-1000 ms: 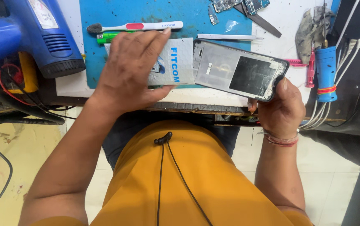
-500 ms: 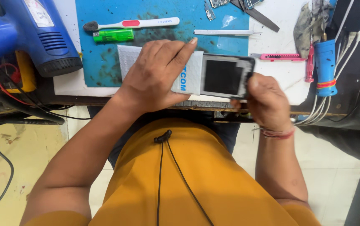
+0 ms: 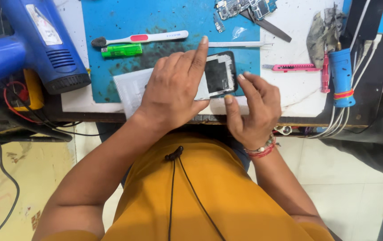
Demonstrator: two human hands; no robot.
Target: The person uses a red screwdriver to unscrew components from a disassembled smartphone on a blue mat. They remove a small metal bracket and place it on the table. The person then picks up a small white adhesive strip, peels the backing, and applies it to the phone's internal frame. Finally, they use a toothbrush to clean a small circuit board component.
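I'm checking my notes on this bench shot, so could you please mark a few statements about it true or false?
1. The left hand lies over the phone frame. True.
2. The right hand holds the pink utility knife. False: the knife lies apart on the white table.
3. The green lighter lies on the blue mat. True.
4. The toothbrush is below the lighter. False: it lies above it.

1 phone (image 3: 220,75); 1 toothbrush (image 3: 140,38); 1 lighter (image 3: 121,50); 2 hands.
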